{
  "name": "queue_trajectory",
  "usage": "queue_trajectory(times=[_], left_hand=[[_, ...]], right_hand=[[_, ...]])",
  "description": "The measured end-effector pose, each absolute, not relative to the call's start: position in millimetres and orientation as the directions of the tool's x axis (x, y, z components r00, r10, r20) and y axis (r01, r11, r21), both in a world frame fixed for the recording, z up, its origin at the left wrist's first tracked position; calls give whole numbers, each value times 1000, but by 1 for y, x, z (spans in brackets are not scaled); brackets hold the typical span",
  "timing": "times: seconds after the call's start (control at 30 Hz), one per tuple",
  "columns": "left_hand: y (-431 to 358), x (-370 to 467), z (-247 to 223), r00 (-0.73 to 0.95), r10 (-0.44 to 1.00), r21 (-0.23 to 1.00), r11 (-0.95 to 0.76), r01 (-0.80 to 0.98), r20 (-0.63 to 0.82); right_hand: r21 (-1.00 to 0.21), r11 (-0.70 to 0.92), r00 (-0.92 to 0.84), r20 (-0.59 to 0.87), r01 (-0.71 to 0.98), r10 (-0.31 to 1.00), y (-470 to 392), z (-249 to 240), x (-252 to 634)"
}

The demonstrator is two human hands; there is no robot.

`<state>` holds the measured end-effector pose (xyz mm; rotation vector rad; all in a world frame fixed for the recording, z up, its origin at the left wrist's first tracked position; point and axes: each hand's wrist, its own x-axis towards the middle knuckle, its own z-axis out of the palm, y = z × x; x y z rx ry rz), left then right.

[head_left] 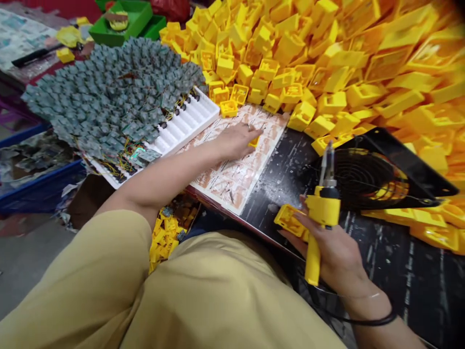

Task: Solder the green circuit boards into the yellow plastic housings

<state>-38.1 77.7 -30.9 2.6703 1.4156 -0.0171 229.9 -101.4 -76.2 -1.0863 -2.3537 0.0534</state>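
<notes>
My left hand (236,140) reaches over a patterned sheet, its fingers and thumb around a small yellow plastic case (255,142) that they mostly cover. In my right hand (339,254) is a yellow soldering gun (324,206), its metal tip pointing up and away from me. The same hand also pinches an open yellow plastic case (289,219) between its fingers, hollow side showing. Left of my left hand, a white ribbed foam tray (189,123) bears a dense heap of small grey-green circuit pieces (119,92) with thin wires.
A large pile of yellow cases (290,43) covers the back and right. A black fan (374,174) leans on the black table (269,191). Green trays (134,19) stand at the back; a blue crate (39,191) is at left. More yellow pieces (165,237) lie below the table edge.
</notes>
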Motion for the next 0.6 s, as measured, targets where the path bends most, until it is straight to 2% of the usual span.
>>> queue_trajectory(times=[0.13, 0.23, 0.33, 0.4, 0.6], left_hand=[[31, -21, -19, 622, 776, -16, -627, 779, -108], [0, -21, -12, 722, 670, 77, -721, 688, -176], [-10, -28, -12, 838, 492, 196, -821, 537, -234], [-12, -29, -13, 866, 447, 205, -847, 490, -223], [-13, -18, -6, 853, 464, 147, -851, 505, -240]], right_hand=[[-211, 618, -454, 511, 757, 730, -103, -77, 220], [-213, 597, -428, 518, 774, 740, -103, -76, 214], [-237, 606, -435, 508, 760, 744, -102, -73, 211], [-255, 616, -445, 498, 745, 744, -99, -71, 210], [-250, 690, -529, 486, 679, 696, -90, -62, 215]])
